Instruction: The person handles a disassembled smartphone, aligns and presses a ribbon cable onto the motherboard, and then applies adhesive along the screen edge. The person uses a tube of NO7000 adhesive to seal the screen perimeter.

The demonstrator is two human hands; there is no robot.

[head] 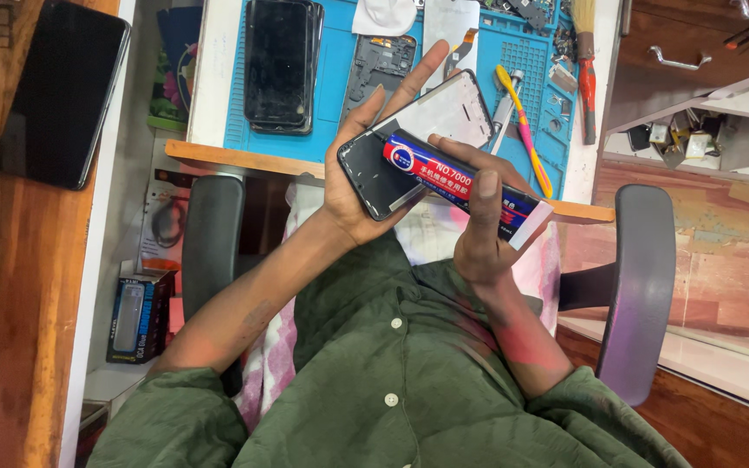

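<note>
Phone frame (409, 143): cradled in your left hand (359, 186), fingers wrapped around its edges. Glue tube (461, 184): clamped in your right hand (478, 230), nozzle at the frame's rim. Gluing appears underway; screen not yet fitted.

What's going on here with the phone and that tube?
A person in a green shirt sits at a repair bench. The left hand cradles a phone frame with its screen off, tilted above the lap. The right hand has a grip on a blue and red glue tube, its tip resting at the frame's edge. Beyond, on the blue work mat, lie other phones, a yellow and pink toothbrush and a brush.
</note>
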